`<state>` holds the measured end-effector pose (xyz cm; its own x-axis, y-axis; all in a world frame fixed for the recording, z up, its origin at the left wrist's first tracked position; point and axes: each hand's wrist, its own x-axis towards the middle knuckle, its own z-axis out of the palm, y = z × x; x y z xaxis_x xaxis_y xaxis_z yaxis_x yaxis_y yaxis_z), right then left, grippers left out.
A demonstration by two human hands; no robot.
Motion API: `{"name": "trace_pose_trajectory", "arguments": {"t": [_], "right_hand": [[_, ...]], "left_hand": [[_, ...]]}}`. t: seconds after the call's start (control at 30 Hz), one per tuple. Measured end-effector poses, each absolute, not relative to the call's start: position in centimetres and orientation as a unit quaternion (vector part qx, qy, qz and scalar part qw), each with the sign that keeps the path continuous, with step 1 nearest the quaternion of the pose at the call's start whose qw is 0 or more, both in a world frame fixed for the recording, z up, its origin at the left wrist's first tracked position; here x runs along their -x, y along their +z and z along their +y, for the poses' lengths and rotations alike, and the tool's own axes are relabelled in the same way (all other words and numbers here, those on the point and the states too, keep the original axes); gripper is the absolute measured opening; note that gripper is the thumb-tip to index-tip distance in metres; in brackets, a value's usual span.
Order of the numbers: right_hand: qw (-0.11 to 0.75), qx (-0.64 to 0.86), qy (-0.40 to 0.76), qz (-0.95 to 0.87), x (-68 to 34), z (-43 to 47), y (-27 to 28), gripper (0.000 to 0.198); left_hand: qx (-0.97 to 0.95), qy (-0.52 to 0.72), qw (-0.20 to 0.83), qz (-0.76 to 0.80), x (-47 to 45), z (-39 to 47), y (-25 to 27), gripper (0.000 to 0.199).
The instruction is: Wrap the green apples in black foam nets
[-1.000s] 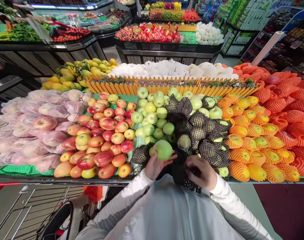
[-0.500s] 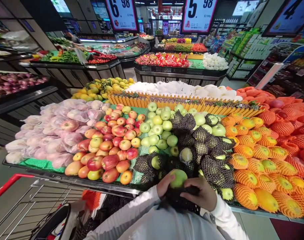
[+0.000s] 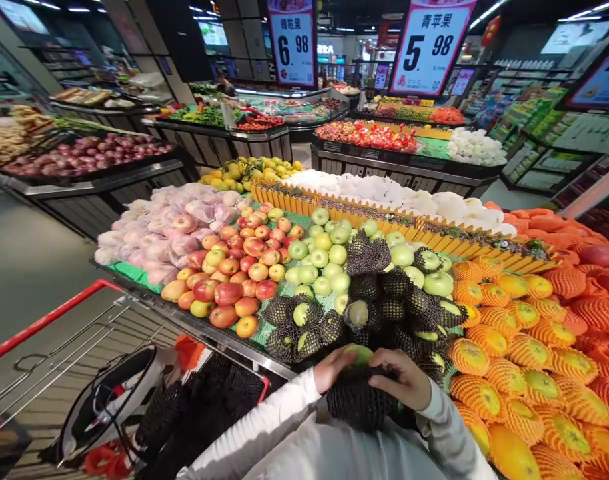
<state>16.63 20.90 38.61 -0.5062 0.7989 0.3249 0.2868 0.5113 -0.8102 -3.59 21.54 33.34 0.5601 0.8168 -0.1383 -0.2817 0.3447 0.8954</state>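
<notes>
1. We see plain green on the held apple (image 3: 360,353) and black open mesh on its net (image 3: 359,403), by the display stand's (image 3: 134,272) near edge.
2. Toward the stand's left edge, we find bagged apples (image 3: 184,245) in pale pink, then loose apples (image 3: 229,294) mottled red and yellow.
3. Toward its right edge, we see yellow fruits (image 3: 469,357) in orange diamond-patterned netting (image 3: 479,393).
4. Our sleeves (image 3: 264,427) are white.

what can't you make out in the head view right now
Lower part of the green fruit, head view: hidden by the black net sleeve and the left hand.
Some fingers of the right hand, head view: hidden by the hand itself and the sleeve.
Rightmost price sign, head view: cut off by the right edge.
Fine print on the 5.98 price sign, head view: too small.
</notes>
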Motion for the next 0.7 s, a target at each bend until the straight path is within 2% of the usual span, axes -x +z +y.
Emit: {"name": "trace_pose_trajectory", "arguments": {"t": [0.17, 0.27, 0.4, 0.53, 0.6, 0.67, 0.7], "right_hand": [[0.284, 0.255, 0.474, -0.793, -17.7, 21.8, 38.9, 0.022], [0.3, 0.261, 0.507, -0.765, -17.5, 22.1, 38.5, 0.023], [0.343, 0.329, 0.558, -0.68, -16.4, 21.7, 37.4, 0.028], [0.359, 0.321, 0.583, -0.654, -16.4, 20.8, 36.6, 0.034], [0.345, 0.267, 0.614, -0.659, -16.9, 20.0, 36.3, 0.051], [0.316, 0.239, 0.63, -0.668, -17.4, 19.2, 36.0, 0.088], [0.307, 0.248, 0.622, -0.676, -17.6, 18.9, 35.8, 0.099]], "left_hand": [[-0.336, 0.347, 0.827, 0.288, 1.9, 18.5, 31.4, 0.067], [-0.273, 0.332, 0.854, 0.293, 1.3, 16.8, 30.3, 0.073], [-0.232, 0.377, 0.869, 0.222, 1.2, 15.2, 30.2, 0.089], [-0.216, 0.395, 0.86, 0.239, 1.4, 14.2, 30.4, 0.083], [-0.179, 0.408, 0.854, 0.27, 1.1, 14.0, 30.7, 0.073], [-0.139, 0.409, 0.851, 0.297, 0.6, 14.3, 31.3, 0.069], [-0.128, 0.404, 0.85, 0.313, 0.3, 14.4, 31.6, 0.068]]}}
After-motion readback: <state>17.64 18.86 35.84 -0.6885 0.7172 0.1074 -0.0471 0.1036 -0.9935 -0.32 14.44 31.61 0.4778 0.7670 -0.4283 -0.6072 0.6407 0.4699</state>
